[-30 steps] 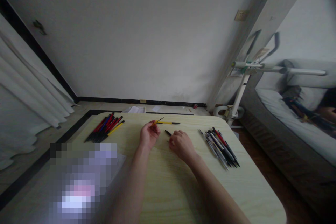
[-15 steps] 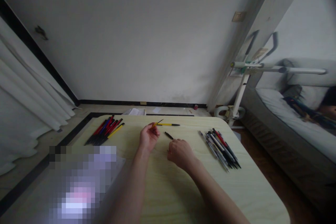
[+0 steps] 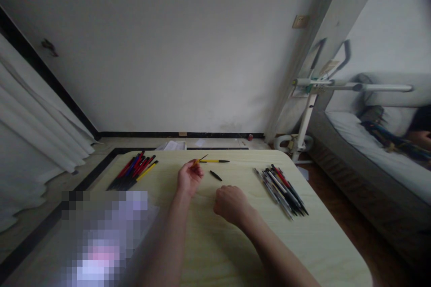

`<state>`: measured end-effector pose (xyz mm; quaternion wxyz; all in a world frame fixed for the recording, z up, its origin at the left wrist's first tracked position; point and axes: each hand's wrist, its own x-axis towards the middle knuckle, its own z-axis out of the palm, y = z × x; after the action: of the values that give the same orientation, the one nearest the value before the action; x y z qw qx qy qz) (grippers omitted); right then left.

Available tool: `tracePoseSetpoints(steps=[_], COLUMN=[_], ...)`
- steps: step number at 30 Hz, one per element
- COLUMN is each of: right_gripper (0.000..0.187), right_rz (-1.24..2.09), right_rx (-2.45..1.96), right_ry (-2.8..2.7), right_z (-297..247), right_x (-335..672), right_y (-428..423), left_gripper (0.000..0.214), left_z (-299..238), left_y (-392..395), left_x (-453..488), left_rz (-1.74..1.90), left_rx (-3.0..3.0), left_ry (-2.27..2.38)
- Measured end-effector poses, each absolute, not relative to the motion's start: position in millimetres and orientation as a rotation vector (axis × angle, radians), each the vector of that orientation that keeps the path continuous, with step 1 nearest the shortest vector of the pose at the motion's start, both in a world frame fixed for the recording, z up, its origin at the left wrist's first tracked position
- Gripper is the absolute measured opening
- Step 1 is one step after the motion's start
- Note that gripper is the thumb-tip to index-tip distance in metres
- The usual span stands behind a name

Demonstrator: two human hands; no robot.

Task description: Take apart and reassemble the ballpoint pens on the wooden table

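My left hand (image 3: 190, 177) is closed on a yellow pen (image 3: 195, 163), with a thin dark tip sticking out toward the upper right. Just beyond it, a yellow pen with a black end (image 3: 214, 161) lies on the table. A short black pen piece (image 3: 216, 175) rests between my hands, touching neither. My right hand (image 3: 231, 204) is closed in a fist just nearer to me than that piece. Its curled fingers hide whatever may be inside.
On the wooden table (image 3: 208, 242), a bundle of red, blue and yellow pens (image 3: 136, 168) lies at left. Another pile of clear, black and red pens (image 3: 281, 190) is at right. A blurred-out item (image 3: 107, 237) covers the near left. White exercise equipment (image 3: 306, 119) stands beyond the right corner.
My right hand has drawn back slightly toward me, uncovering more of the short black piece. My left hand keeps its hold on the yellow pen. The view has shifted a little.
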<state>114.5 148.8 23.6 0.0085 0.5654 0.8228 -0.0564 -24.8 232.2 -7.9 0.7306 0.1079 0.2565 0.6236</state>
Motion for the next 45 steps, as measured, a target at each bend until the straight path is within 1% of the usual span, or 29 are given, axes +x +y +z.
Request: tracePoseSetpoints(steps=[3,6,8,11,15,19,22,25,29,34,42,45], right_gripper=[0.018,0.015,0.014,0.014,0.01,0.003,0.003,0.005,0.01,0.014,0.015,0.016], right_rz=[-0.245,-0.501,-0.831,-1.464,-2.232,-2.857,-3.182,-3.333,-3.399,-3.358,-3.283,-3.314], right_rx=[1.78,1.802,1.807,1.741,1.683,1.809,1.854,1.913,2.055,2.249,2.381,2.38], right_ry=[2.609,2.702,2.792,2.88,2.73,2.44,2.24,2.144,2.056,2.005,1.945,1.916], right_z=[21,18,18,21,21,6,-4,-6,-5,-6,-8,-8], right_x=[118,125,130,137,142,144,146,149,152,154,155,155], right_y=[151,157,162,170,177,185,192,196,198,200,200,200], left_gripper=[0.012,0.012,0.011,0.011,0.011,0.013,0.015,0.018,0.018,0.019,0.02,0.021], left_z=[-7,-6,-6,-6,-8,-12,-14,-14,-12,-14,-18,-18], left_y=[232,231,230,230,232,233,233,232,229,230,231,231], left_x=[-25,-24,-24,-25,-25,-23,-21,-17,-12,-10,-9,-9], left_rz=[1.373,1.379,1.378,1.377,1.385,1.377,1.36,1.35,1.347,1.331,1.314,1.311], left_rx=[0.244,0.257,0.258,0.265,0.294,0.357,0.443,0.548,0.63,0.699,0.762,0.771], left_ry=[0.567,0.567,0.568,0.568,0.611,0.683,0.732,0.783,0.826,0.855,0.893,0.895])
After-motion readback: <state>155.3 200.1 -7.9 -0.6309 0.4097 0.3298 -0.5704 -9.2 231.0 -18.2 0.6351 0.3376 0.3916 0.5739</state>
